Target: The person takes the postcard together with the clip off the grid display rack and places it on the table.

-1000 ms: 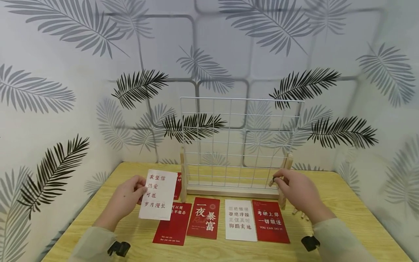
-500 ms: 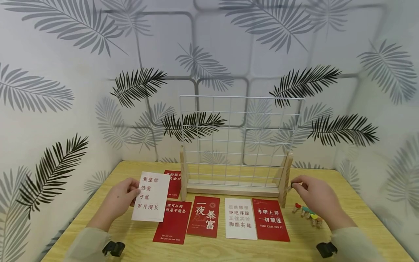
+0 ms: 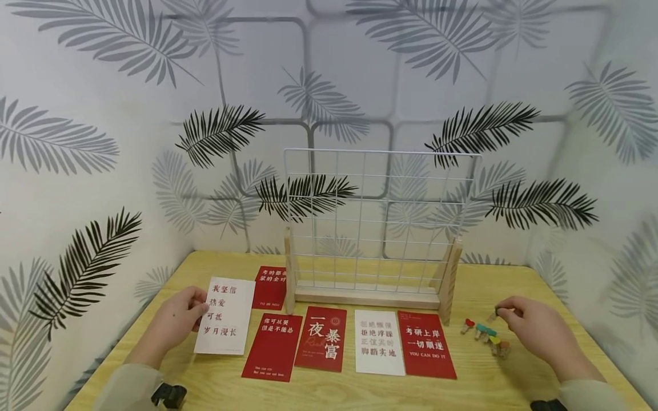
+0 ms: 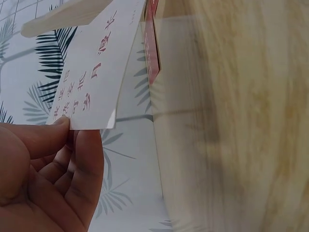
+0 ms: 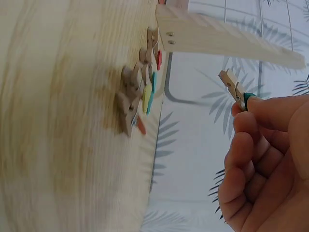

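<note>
Left hand [image 3: 175, 322] lower and further out than a second ago, thumb and fingers pinching the edge of a white rectangular paper card with red characters [image 3: 224, 323], now tilted down close over the pale wood-grain tabletop [image 3: 329, 394]. Beside it, flat on the table: glossy red cards [image 3: 272, 345] and one more white card [image 3: 377, 341] in a row, smooth and sharp-cornered, in front of the white wire grid panel [image 3: 377, 220] standing upright in its unpainted wooden stand [image 3: 367, 297]. Further right, a small cluster of tiny wooden clothespins with coloured heart tops [image 3: 485, 335] lying just beside the stand's foot. Right hand [image 3: 540, 334] drawn back from the stand's right post to the table's right side (well away from the grid), fingertips clamped on one small wooden clip with a teal top [image 5: 235, 89], lifted clear of the others. Card and clip both in hand, neither at the grid; judged as pulled back, nothing yet hung.
</note>
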`<control>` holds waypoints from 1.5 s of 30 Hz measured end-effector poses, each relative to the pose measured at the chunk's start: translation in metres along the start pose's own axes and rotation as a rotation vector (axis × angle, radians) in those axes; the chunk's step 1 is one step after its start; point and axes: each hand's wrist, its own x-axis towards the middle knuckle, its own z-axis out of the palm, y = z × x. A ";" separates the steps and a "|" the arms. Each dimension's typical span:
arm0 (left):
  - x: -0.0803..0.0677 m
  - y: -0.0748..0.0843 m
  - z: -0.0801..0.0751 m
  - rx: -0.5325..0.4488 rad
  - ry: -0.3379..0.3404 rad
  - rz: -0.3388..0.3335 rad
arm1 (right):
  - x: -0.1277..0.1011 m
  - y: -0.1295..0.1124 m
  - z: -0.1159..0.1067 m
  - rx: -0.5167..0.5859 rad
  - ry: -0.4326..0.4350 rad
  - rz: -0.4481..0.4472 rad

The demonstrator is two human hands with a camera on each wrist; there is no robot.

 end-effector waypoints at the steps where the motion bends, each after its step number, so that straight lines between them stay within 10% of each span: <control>1: 0.000 0.000 0.000 0.003 -0.004 0.001 | -0.001 0.003 -0.001 0.003 -0.010 0.005; 19: 0.005 -0.018 0.002 0.038 -0.072 -0.081 | -0.004 0.076 0.001 -0.052 -0.185 -0.002; 45: 0.012 -0.016 0.008 0.130 -0.110 -0.127 | -0.001 0.062 0.009 -0.023 -0.232 -0.015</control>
